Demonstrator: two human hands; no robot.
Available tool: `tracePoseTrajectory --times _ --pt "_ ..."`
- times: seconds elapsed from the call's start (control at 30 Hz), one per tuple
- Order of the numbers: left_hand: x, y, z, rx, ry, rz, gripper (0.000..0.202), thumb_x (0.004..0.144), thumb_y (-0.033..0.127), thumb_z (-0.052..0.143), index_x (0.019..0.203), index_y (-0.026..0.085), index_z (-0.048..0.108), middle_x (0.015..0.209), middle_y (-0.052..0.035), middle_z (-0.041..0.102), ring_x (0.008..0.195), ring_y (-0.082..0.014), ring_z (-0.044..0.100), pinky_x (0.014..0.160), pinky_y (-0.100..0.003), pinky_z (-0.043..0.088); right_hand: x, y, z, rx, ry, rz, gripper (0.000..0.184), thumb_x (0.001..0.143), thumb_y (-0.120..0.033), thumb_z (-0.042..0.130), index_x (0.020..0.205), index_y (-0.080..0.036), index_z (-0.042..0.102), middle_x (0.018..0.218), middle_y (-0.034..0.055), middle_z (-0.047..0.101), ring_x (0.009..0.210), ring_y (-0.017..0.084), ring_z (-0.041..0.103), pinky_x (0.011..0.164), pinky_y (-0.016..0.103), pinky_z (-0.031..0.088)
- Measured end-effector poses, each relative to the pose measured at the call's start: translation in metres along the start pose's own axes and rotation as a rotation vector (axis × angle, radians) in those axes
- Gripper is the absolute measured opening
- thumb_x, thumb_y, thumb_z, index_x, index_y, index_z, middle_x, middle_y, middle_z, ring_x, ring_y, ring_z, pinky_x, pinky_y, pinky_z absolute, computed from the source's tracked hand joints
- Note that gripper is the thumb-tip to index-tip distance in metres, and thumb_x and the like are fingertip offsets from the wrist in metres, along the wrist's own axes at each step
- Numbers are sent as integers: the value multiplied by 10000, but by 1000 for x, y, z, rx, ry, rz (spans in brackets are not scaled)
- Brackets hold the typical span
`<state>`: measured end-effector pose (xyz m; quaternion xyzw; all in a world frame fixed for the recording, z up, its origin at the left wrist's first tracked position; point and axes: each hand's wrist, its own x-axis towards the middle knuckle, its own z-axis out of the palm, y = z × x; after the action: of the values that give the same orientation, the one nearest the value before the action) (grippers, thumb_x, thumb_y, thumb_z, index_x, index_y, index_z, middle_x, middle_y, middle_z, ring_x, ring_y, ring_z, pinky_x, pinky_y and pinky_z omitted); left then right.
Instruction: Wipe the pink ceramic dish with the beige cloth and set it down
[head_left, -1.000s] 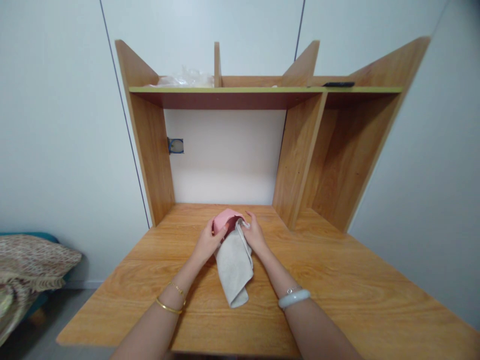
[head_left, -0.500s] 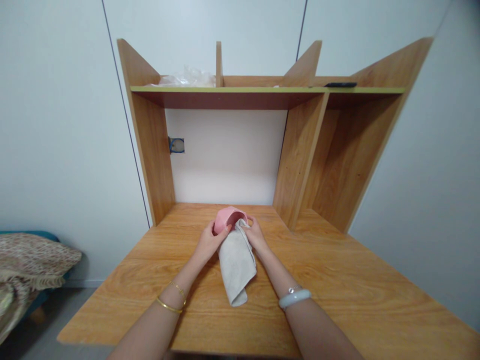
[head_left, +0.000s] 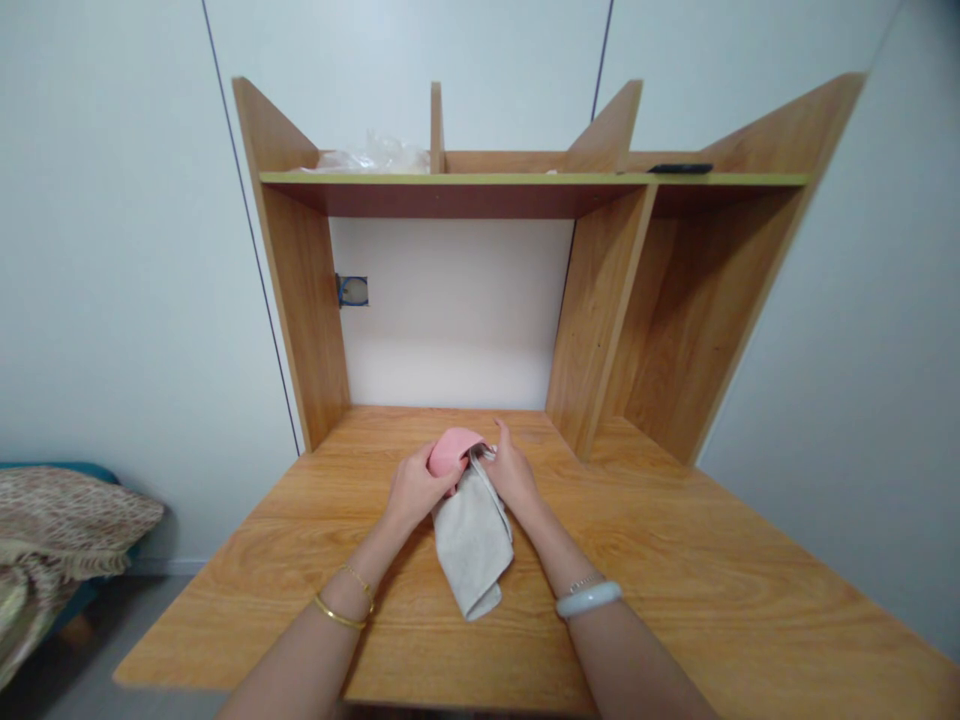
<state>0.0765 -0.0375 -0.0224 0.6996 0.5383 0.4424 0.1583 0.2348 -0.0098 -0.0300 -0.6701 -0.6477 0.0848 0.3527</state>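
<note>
A pink bowl-like container (head_left: 453, 447) is tilted on its side above the desk, its opening turned toward the right. My left hand (head_left: 420, 482) is closed around its left side, thumb over the near rim. My right hand (head_left: 512, 470) grips a light grey cloth (head_left: 472, 540) at the container's mouth, with the index finger stretched out past the rim. Part of the cloth is tucked inside the opening and the rest hangs down toward me. The fingertips of my right hand are partly hidden by the cloth and the container.
A wooden desk (head_left: 675, 580) spreads beneath my hands, with a shelf unit (head_left: 450, 196) at its back. On the upper shelf lie a clear plastic bag (head_left: 375, 157) and a flat black object (head_left: 680, 169). A patterned blanket (head_left: 67, 520) covers furniture at the left.
The pink container has turned so less of its inside shows. My right hand has come off its outer right side, index finger now raised, and the hanging cloth has shifted slightly.
</note>
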Motion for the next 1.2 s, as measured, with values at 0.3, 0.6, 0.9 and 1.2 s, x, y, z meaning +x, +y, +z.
tracePoseTrajectory --times 0.3,0.6,0.9,1.2 --pt "3 -9 6 -194 -36 -37 578 707 546 576 1098 121 595 803 -85 682 742 -199 616 647 -276 459 8 16 17 343 7 -104 552 796 -234 511 1314 -172 329 886 74 678 873 191 630 731 264 452" --pt "5 -12 12 -510 -21 -100 724 681 480 660 1272 129 433 1236 -161 528 1074 -234 535 908 -323 420 10 16 25 575 55 -13 491 784 -272 516 1250 -183 390 885 50 677 805 179 637 736 291 473" --pt "4 -7 12 -552 -109 -109 656 712 448 641 1249 125 447 1163 -148 576 960 -214 592 820 -314 479 15 20 31 665 154 80 412 743 -285 540 1132 -177 456 1034 85 644 914 181 615 795 289 468" --pt "5 -2 5 -456 -78 -121 526 663 440 669 1046 89 590 962 -111 664 819 -200 612 709 -286 491 15 18 30 633 145 118 487 711 -285 574 1162 -164 439 1023 101 647 890 193 626 767 293 475"
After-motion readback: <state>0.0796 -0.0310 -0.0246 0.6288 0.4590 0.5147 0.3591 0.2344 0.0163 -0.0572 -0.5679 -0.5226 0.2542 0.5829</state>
